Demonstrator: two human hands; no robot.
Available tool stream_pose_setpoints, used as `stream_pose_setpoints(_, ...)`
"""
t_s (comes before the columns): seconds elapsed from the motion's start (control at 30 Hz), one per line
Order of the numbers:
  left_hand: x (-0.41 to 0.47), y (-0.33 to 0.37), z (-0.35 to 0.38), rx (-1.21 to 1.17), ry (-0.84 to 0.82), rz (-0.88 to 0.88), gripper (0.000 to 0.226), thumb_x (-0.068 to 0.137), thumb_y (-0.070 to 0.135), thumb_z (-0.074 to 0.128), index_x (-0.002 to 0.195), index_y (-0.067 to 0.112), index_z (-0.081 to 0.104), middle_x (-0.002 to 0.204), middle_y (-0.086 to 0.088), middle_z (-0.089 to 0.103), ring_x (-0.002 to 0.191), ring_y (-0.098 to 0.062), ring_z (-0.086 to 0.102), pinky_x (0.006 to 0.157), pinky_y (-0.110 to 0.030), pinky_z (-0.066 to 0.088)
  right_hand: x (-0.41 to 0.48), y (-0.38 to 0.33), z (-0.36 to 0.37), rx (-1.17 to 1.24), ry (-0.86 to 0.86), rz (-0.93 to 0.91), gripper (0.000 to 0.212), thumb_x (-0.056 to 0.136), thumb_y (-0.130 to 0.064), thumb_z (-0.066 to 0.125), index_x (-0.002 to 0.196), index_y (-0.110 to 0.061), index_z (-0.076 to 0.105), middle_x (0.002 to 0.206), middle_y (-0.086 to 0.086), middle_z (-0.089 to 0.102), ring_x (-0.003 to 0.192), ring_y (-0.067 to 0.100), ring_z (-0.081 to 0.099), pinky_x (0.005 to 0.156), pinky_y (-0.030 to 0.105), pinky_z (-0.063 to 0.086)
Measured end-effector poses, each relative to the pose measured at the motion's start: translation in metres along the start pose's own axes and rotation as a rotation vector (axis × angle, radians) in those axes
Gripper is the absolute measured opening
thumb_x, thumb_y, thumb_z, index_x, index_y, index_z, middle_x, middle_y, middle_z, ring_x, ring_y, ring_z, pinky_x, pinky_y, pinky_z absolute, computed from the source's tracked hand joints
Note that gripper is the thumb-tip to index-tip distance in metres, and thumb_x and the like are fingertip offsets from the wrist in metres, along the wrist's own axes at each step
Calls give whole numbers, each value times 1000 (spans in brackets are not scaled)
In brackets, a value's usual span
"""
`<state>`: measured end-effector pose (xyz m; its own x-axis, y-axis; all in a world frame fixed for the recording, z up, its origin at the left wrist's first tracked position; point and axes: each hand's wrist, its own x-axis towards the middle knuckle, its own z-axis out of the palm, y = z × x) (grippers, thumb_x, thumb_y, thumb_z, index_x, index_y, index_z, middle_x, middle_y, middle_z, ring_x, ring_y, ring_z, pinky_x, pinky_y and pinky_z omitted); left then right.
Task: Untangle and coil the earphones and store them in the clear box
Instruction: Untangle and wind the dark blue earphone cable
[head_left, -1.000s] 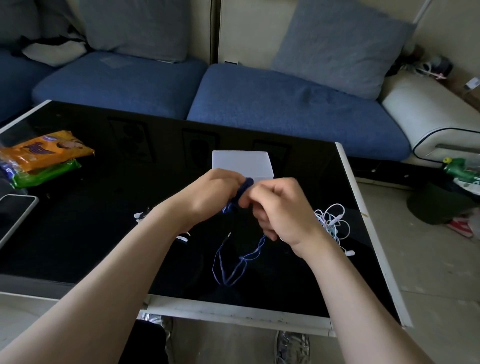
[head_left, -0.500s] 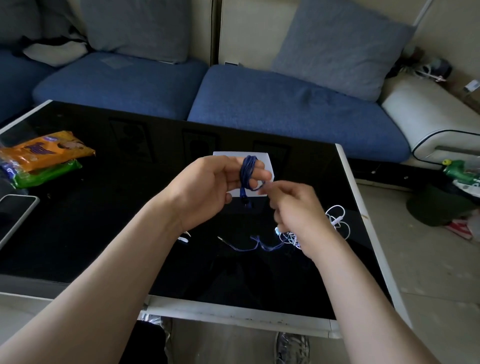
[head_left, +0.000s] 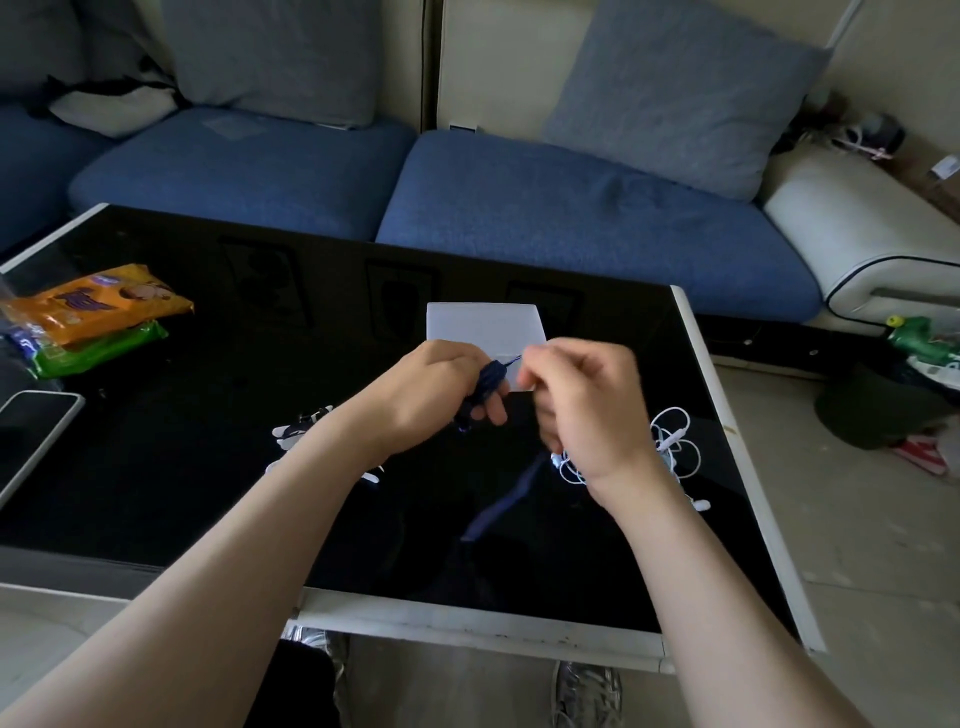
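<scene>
Left hand (head_left: 441, 395), raised over the middle of the black glass table (head_left: 182, 493), fingers curled round a tight coil of blue earphones (head_left: 487, 382) wound over them. Right hand (head_left: 587, 410) just beside it, knuckles up, fingertips pinched together on a short strand leading off the top of that coil. Below and between the two wrists, a blurred blue length of the same cable slanting down toward the glass; touching it or not, impossible to tell. Directly behind the hands, on the table, the clear box (head_left: 483, 322), its near edge hidden by the fingers, open or lidded not clear. Under and to the right of the right wrist, a loose tangle of white earphones (head_left: 675, 447) on the glass, near the table's right rim. Left of the left forearm, a black-and-white set (head_left: 301, 431), partly hidden by the arm. Farther left, an orange snack pack (head_left: 98, 301) stacked on a green pack (head_left: 104, 351), with a phone (head_left: 31, 431) screen up near the edge. Beyond the table, a blue sofa (head_left: 571, 208) with grey cushions (head_left: 680, 98). At the bottom, under the near rim, one shoe (head_left: 587, 691).
</scene>
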<state>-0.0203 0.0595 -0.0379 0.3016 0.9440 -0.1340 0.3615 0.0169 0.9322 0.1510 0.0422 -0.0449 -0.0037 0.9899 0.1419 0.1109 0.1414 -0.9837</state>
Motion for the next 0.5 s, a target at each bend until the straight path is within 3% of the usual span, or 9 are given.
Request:
stream_pose_setpoints(0.13, -6, 8, 1, -152, -130, 11, 42, 98, -1, 31, 102, -8, 72, 76, -12, 69, 75, -21, 60, 70, -22, 50, 9, 9, -11, 0, 270, 0, 33, 90, -29, 63, 58, -21, 65, 48, -10, 39, 51, 14, 31, 55, 31, 24)
stream_pose_setpoints(0.2, -8, 11, 2, -301, -180, 17, 44, 101, 5, 29, 105, -7, 71, 77, -11, 66, 75, -21, 59, 71, -24, 50, 10, 16, -11, -92, 299, 43, 32, 93, -34, 63, 65, -22, 70, 48, -11, 45, 54, 14, 38, 58, 33, 30)
stream_pose_setpoints(0.27, -8, 11, 2, -427, -169, 19, 43, 104, 9, 31, 109, -2, 73, 86, -11, 71, 81, -21, 61, 76, -26, 52, 10, 20, -9, -187, 228, 136, 31, 96, -40, 60, 74, -23, 73, 50, -13, 50, 58, 14, 45, 62, 34, 35)
stream_pose_setpoints(0.33, -7, 10, 1, -502, -91, 16, 43, 104, 8, 33, 113, -1, 73, 99, -12, 77, 88, -20, 66, 86, -33, 52, 8, 22, -6, -295, 129, 211, 32, 103, -33, 57, 81, -19, 75, 56, -14, 54, 62, 15, 50, 62, 31, 36)
stream_pose_setpoints(0.4, -5, 7, 0, -492, 14, 12, 44, 103, 7, 32, 118, 2, 73, 109, -11, 80, 93, -18, 68, 92, -39, 46, 6, 22, -1, -403, 51, 257, 31, 104, -22, 54, 83, -19, 76, 62, -8, 58, 62, 17, 54, 59, 29, 36)
stream_pose_setpoints(0.5, -5, 6, -3, -476, 108, 9, 43, 105, 8, 32, 124, 6, 71, 115, -6, 80, 100, -16, 70, 97, -37, 45, -2, 18, 8, -515, -126, 323, 32, 102, -19, 53, 82, -22, 79, 54, -12, 57, 54, 11, 52, 53, 25, 35)
